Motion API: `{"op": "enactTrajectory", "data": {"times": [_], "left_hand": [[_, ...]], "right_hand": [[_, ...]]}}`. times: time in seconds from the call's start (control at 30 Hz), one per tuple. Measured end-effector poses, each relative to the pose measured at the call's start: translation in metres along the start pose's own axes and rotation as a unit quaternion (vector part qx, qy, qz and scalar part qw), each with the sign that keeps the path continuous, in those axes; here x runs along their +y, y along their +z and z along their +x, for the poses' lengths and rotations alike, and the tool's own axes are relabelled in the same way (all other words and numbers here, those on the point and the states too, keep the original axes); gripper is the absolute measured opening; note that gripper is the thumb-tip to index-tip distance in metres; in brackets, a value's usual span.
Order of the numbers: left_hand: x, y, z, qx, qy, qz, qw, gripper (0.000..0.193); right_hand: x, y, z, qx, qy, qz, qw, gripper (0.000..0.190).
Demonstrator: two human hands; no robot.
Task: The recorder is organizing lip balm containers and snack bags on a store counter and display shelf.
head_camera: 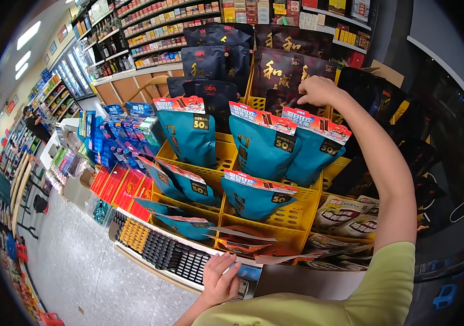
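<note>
My right hand (320, 92) reaches over the yellow plastic rack (297, 228) to the dark brown pouches (274, 67) in its back rows. Its fingers are bent down at a pouch front; whether they pinch it is unclear. Below that hand stand teal pouches (262, 146) with red and white header strips, some leaning in their compartments. My left hand (220, 281) is low at the front of the counter, near a blue label strip (250, 272). Its fingers are loosely curled and slightly apart, with nothing visible in them.
Navy pouches (205, 63) stand at the back left of the rack, white and brown packets (346, 216) at right. Red boxes (120, 187) and small black and yellow items (136, 236) line the counter. A person (36, 124) stands far left by shelves.
</note>
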State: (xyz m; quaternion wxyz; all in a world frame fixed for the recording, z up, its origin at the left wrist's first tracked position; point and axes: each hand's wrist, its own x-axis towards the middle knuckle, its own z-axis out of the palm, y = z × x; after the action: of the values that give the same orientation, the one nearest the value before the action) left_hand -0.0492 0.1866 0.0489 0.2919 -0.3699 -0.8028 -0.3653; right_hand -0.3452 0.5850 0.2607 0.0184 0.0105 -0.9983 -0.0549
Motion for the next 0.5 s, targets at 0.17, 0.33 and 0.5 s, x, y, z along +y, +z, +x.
{"op": "enactTrajectory", "data": {"times": [0.17, 0.33, 0.5], "left_hand": [[-0.002, 0.001, 0.0, -0.002, 0.0, -0.006, 1.0, 0.05], [-0.006, 0.005, -0.005, 0.016, -0.011, -0.01, 1.0, 0.048], [-0.008, 0.005, -0.01, 0.028, -0.02, -0.01, 0.999, 0.047]], "right_hand": [[-0.005, -0.007, -0.006, -0.006, 0.004, -0.008, 1.0, 0.042], [-0.013, -0.015, -0.01, -0.03, -0.002, -0.013, 0.999, 0.041], [-0.019, -0.012, -0.01, -0.027, -0.016, -0.033, 0.999, 0.042]]}}
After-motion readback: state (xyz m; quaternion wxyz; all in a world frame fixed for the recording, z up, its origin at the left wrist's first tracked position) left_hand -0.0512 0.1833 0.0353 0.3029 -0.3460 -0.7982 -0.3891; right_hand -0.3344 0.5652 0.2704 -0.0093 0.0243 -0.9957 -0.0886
